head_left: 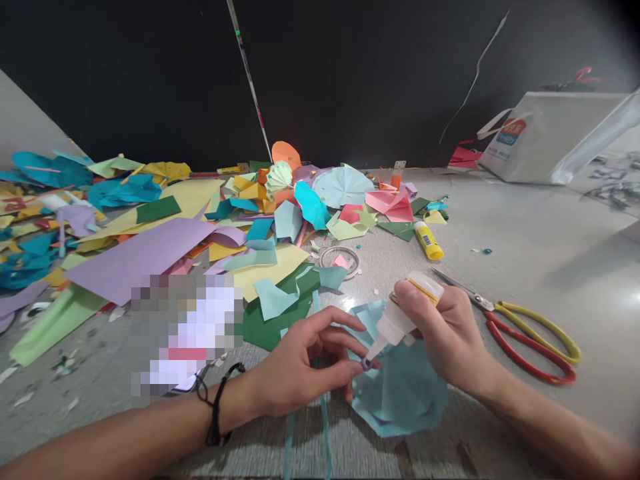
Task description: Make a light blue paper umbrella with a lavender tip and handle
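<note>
Between the thumb and fingers of my left hand (315,360) is a small purple paper piece (367,364), pinched at the fingertips. My right hand (445,327) grips a white glue bottle (397,323), tilted so that its nozzle points down at the purple piece. The nozzle tip appears to touch it. Below both hands lies a light blue folded paper shape (400,393) with several sides, partly covered by the hands and bottle. Thin light blue paper strips (326,433) run beneath my left hand.
Scissors (525,333) with red and yellow handles lie to the right. A yellow glue stick (429,241) and a tape roll (353,260) sit farther back. Coloured paper (140,253) is heaped at the left and back. A pixelated bright object (200,333) lies at left; a white bag (550,133) stands back right.
</note>
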Tool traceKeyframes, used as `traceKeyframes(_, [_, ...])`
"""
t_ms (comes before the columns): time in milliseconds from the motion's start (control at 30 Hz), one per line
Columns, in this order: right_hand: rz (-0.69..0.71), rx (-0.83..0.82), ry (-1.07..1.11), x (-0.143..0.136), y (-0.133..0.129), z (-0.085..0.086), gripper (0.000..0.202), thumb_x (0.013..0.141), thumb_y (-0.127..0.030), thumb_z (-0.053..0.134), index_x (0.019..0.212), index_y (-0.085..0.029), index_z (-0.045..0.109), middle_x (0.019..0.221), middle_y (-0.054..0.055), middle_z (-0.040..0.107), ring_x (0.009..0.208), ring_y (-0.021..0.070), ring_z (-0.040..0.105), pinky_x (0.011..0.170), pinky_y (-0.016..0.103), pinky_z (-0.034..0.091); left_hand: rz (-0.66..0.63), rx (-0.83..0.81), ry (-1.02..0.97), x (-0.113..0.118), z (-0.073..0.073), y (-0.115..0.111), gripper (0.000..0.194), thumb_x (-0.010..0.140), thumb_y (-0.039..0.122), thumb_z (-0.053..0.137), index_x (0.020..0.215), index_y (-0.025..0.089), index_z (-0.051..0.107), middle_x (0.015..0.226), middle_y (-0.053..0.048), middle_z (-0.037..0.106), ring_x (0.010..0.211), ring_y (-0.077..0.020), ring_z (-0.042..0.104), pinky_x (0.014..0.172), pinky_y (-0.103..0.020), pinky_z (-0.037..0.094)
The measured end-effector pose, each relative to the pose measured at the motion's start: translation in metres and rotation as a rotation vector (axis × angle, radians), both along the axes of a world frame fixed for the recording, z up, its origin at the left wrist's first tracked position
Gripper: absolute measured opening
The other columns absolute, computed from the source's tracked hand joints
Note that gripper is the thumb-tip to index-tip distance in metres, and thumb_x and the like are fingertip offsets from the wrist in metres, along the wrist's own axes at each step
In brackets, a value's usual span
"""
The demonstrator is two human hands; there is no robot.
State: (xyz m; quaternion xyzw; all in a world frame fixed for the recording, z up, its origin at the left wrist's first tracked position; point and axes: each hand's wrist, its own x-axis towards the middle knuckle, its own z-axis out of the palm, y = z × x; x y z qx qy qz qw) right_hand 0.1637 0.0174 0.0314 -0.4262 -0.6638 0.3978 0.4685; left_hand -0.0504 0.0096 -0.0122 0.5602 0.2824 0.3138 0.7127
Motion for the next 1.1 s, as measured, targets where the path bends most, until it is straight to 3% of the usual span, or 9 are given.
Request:
traceKeyframes(400, [-0.016, 0.065, 0.010, -0.0008, -0.0019, 0.0024, 0.061, 0.104, -0.055, 0.051, 0.055, -0.021, 0.037, 0.050, -0.005, 0.033, 0.046, 0.0090, 0.027, 0.041, 0.026, 0.020, 0.007, -0.006, 0.023, -0.0002, 0.0013, -0.0001, 0.033, 0.092, 0.027, 0.077, 0.117, 0.019, 0.057, 0.104, -0.010, 0.080, 0.061, -0.0118, 0.073, 0.062, -0.025, 0.058])
traceKeyframes(700, [-0.044, -0.075, 0.132, 0.0007, 0.0026, 0.0011, 0.062, 0.098, -0.062, 0.057, 0.053, -0.022, 0.047, 0.046, -0.003, 0.038, 0.041, 0.0103, 0.030, 0.037, 0.028, 0.020, 0.012, -0.016, -0.006, 0.0004, 0.0004, -0.0011, 0.031, 0.090, 0.024, 0.078, 0.114, 0.018, 0.059, 0.102, -0.009, 0.080, 0.060, -0.0120, 0.073, 0.061, -0.025, 0.058])
traceKeyframes(1100, [-0.017, -0.138, 0.140, 0.0009, 0.0036, 0.0050, 0.061, 0.096, -0.061, 0.059, 0.052, -0.023, 0.041, 0.047, -0.004, 0.035, 0.043, 0.0104, 0.028, 0.039, 0.028, 0.021, 0.004, -0.028, 0.010, 0.0006, 0.0027, -0.0006, 0.032, 0.089, 0.025, 0.079, 0.113, 0.018, 0.059, 0.101, -0.010, 0.080, 0.059, -0.0114, 0.072, 0.060, -0.023, 0.057])
